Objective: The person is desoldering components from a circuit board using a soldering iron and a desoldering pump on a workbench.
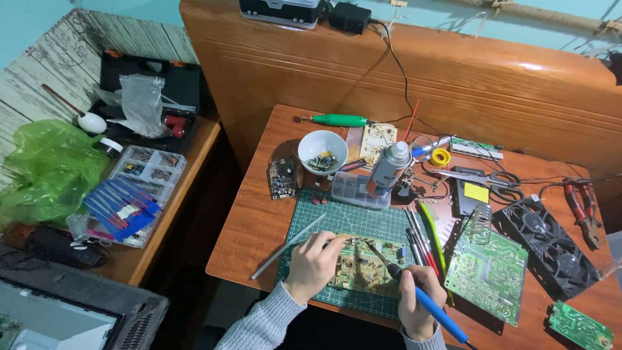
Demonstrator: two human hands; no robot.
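A yellow-green circuit board [363,269] lies on a green cutting mat [356,223] at the near edge of the wooden table [259,214]. My left hand [313,264] rests on the board's left side, and a thin grey rod of solder [288,245] runs out from under its fingers to the left. My right hand [416,301] grips a blue-handled soldering iron [427,304], whose dark tip points at the middle of the board.
A white bowl of small parts [322,150], a spray can [389,170], a clear plastic box [353,189], a green rotary tool [337,120], scissors [479,176], red pliers [583,207], a dual fan [551,243] and green boards [486,272] crowd the table. A side table at left carries parts boxes [136,188].
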